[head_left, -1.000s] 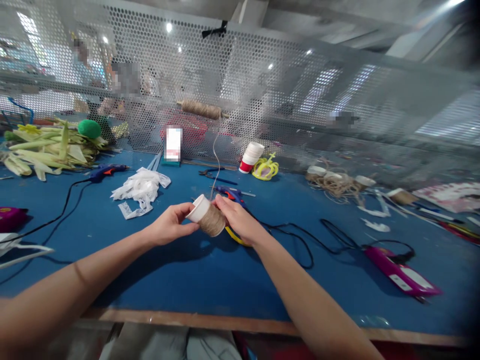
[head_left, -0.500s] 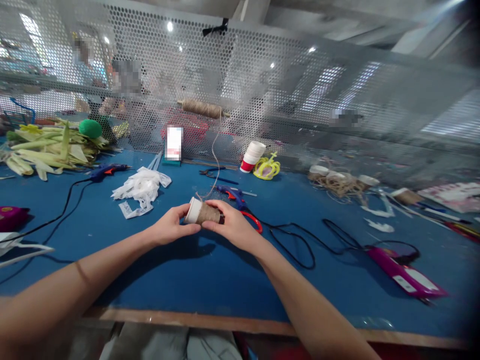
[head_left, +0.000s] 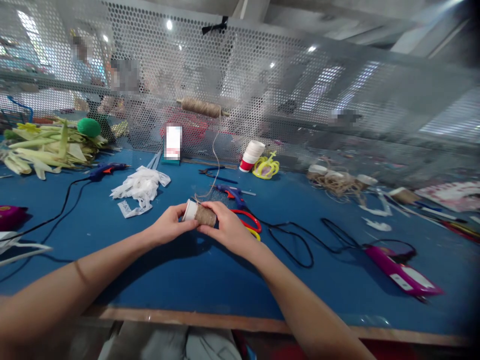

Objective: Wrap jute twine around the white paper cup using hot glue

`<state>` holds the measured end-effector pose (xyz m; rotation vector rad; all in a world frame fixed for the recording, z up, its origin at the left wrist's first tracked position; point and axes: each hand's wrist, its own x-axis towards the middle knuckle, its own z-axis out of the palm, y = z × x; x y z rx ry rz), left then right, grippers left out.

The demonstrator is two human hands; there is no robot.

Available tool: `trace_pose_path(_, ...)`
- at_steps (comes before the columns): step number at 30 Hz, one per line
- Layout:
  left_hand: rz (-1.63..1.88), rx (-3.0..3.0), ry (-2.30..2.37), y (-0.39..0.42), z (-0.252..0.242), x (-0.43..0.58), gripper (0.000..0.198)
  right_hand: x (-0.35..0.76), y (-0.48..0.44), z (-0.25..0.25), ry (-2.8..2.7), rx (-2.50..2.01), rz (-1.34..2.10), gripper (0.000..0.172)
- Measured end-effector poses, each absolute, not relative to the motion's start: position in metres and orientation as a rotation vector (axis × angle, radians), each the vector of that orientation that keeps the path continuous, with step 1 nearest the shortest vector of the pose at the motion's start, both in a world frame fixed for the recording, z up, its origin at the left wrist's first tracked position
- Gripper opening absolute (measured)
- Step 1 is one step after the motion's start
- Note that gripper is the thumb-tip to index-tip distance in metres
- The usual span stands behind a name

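Note:
Between my two hands a white paper cup (head_left: 191, 210) lies tilted on its side, held just above the blue table. Brown twine (head_left: 206, 216) wraps around most of its wall, leaving a white band at the left end. My left hand (head_left: 173, 225) is closed on that white end, thumb in front. At the wrapped end, my right hand (head_left: 228, 227) grips the cup with thumb and fingers. A loose strand runs from the cup up to a twine spool (head_left: 201, 107) on a rod at the mesh panel. Red-and-yellow scissor handles (head_left: 249, 220) show beside my right hand.
A blue glue gun (head_left: 229, 191) and pliers (head_left: 213, 172) lie beyond my hands; another glue gun (head_left: 107, 170) lies left. White plastic scraps (head_left: 140, 187), stacked cups (head_left: 252, 155), a yellow crown-shaped piece (head_left: 266, 167), black cable (head_left: 296, 230) and a purple device (head_left: 403, 275) surround them.
The cup has turned slightly in my hands, and my right hand has shifted a little. More of the scissor handles, including the yellow one, now shows.

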<state>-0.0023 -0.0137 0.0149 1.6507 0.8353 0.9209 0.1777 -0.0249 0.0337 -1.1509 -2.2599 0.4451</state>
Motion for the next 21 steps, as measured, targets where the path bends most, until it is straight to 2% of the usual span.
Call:
trace_pose_path(17, 0.901, 1.609, 0.862, -0.0156, 0.0173, -0.0012, 0.03, 0.1761, -0.0274, 0.0348, -2.299, -1.153, 0.441, 0.052)
trace_pose_path(21, 0.898, 1.563, 0.816, -0.0159, 0.0168, 0.0004, 0.03, 0.177, -0.0254, 0.0357, -2.235, -1.085, 0.547, 0.044)
